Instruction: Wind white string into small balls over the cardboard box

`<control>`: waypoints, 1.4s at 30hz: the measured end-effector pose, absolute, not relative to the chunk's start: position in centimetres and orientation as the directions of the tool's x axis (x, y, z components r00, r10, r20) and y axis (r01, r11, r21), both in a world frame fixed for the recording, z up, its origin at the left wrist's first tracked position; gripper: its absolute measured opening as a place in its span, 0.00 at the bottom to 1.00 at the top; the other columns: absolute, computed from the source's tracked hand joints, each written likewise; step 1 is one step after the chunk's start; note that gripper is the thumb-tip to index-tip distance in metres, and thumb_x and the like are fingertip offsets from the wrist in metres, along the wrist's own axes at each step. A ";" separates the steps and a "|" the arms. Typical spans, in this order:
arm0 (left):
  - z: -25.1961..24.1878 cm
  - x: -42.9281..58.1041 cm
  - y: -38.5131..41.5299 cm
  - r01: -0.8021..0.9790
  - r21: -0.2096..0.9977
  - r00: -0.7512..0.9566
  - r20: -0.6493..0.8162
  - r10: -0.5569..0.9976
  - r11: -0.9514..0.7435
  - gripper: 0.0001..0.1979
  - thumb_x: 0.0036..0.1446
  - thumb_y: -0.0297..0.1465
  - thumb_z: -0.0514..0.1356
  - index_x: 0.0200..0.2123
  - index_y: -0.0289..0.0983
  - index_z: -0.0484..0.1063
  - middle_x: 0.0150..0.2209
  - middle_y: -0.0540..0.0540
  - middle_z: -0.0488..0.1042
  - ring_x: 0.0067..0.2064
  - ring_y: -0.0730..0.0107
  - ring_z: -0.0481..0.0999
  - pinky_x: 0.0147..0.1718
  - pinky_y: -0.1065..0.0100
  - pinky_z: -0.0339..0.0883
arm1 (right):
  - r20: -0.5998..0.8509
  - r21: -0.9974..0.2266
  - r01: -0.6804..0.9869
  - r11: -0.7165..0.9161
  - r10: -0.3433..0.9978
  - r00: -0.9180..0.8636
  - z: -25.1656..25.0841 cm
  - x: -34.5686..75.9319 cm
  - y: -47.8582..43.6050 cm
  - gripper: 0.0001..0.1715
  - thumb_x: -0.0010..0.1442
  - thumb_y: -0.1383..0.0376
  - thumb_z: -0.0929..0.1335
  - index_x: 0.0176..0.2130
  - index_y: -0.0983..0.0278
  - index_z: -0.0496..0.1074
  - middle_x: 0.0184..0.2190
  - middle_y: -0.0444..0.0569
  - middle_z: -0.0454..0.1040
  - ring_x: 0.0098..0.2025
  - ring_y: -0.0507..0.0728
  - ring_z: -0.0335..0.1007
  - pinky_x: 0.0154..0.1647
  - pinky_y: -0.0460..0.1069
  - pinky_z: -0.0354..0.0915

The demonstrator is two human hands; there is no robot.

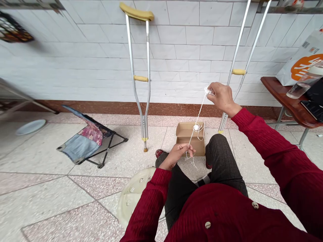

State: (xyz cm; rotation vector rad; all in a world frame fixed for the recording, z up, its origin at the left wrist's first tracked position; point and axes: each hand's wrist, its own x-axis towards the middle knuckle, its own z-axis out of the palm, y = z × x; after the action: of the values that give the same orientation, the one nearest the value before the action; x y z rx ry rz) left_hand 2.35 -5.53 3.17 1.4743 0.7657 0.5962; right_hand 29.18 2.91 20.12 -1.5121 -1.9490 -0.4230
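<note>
A white string (201, 109) runs tautly on a slant between my two hands. My right hand (222, 96), raised before the wall, is closed on a small white bundle of string (207, 91) at its upper end. Lower down, my left hand (178, 154) pinches the string between thumb and fingers, and loose strands dangle below it. A small white ball (196, 127) appears along the string's line; whether it hangs from it or sits behind cannot be made out. Beneath, an open brown cardboard box (185, 130) stands on the floor between my feet, partly hidden by my left hand.
Two crutches lean on the tiled wall, one (148, 50) ahead and another (238, 50) behind my right hand. A folding stool (88, 141) stands at left, near a pale plate (31, 127). A brown table (285, 97) holds a bag (290, 64) and a bottle (300, 85).
</note>
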 end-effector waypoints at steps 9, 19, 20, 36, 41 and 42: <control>6.7 3.0 -0.3 0.196 0.952 0.158 0.205 0.966 -0.235 0.18 0.53 0.33 0.62 0.48 0.38 0.74 0.51 0.40 0.75 0.52 0.55 0.74 0.47 0.58 0.71 | 0.598 -0.054 0.936 0.347 0.762 -0.248 20.5 27.5 1.1 0.13 0.59 0.67 0.63 0.43 0.66 0.72 0.37 0.53 0.74 0.34 0.57 0.65 0.32 0.51 0.51; 12.6 11.1 -1.1 -0.317 0.929 0.227 0.269 0.936 -0.191 0.13 0.56 0.39 0.63 0.38 0.35 0.74 0.33 0.45 0.76 0.35 0.70 0.76 0.38 0.66 0.73 | 0.534 0.004 0.924 0.381 0.781 -0.324 20.2 25.0 0.5 0.14 0.60 0.67 0.62 0.44 0.67 0.72 0.39 0.55 0.75 0.32 0.56 0.63 0.30 0.51 0.47; 12.6 11.1 -1.4 -0.315 0.933 0.249 0.255 0.934 -0.171 0.13 0.57 0.40 0.63 0.35 0.34 0.74 0.29 0.46 0.75 0.31 0.71 0.75 0.35 0.67 0.72 | 0.532 0.009 0.927 0.376 0.783 -0.323 20.1 25.1 0.7 0.14 0.60 0.67 0.62 0.44 0.67 0.72 0.39 0.55 0.75 0.32 0.56 0.63 0.30 0.51 0.47; 8.9 5.0 -6.0 -0.224 0.962 0.499 -0.025 0.866 0.157 0.16 0.57 0.43 0.62 0.35 0.34 0.74 0.24 0.49 0.73 0.22 0.75 0.70 0.25 0.70 0.64 | 0.559 -0.047 0.951 0.306 0.797 -0.229 17.9 28.8 3.0 0.14 0.58 0.66 0.64 0.44 0.65 0.72 0.39 0.53 0.75 0.33 0.57 0.65 0.32 0.51 0.50; 8.6 4.1 -7.0 -0.175 0.965 0.548 -0.070 0.833 0.196 0.15 0.57 0.42 0.61 0.33 0.34 0.73 0.22 0.49 0.72 0.21 0.75 0.69 0.25 0.71 0.63 | 0.549 -0.037 0.950 0.310 0.801 -0.239 17.8 28.9 2.9 0.14 0.58 0.67 0.64 0.44 0.65 0.72 0.39 0.53 0.76 0.33 0.57 0.65 0.31 0.51 0.51; 8.5 3.9 -7.3 -0.162 0.966 0.566 -0.076 0.821 0.202 0.15 0.57 0.41 0.61 0.32 0.34 0.73 0.23 0.48 0.72 0.22 0.74 0.70 0.26 0.70 0.64 | 0.553 -0.042 0.952 0.305 0.801 -0.232 17.8 29.1 2.9 0.14 0.57 0.67 0.64 0.43 0.65 0.72 0.40 0.53 0.76 0.33 0.57 0.66 0.31 0.51 0.51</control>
State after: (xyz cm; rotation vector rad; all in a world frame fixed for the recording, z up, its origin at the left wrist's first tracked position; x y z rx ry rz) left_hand 3.93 -7.30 8.49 1.1726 0.6912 0.7680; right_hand 29.08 2.92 17.84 -1.5537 -2.1004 -0.4203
